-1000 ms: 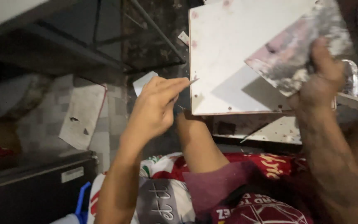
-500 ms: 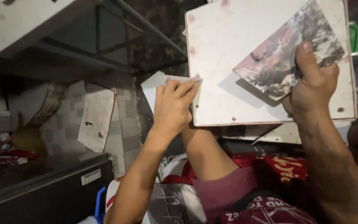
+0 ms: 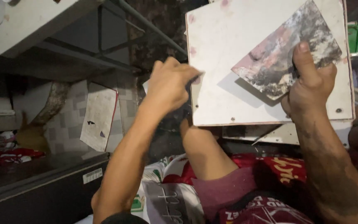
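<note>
Room was dimly lit. A checkered tile wall was seen at left w/ a paper sheet hung on it. A white shelf on metal bars was fixed overhead. A dark cabinet was placed below, bottom left.

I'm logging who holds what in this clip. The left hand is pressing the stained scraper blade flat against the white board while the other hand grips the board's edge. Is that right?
Not quite. The head view shows the right hand, not the left, pressing the stained scraper blade against the white board. The left hand is the one at the board's edge.
</note>
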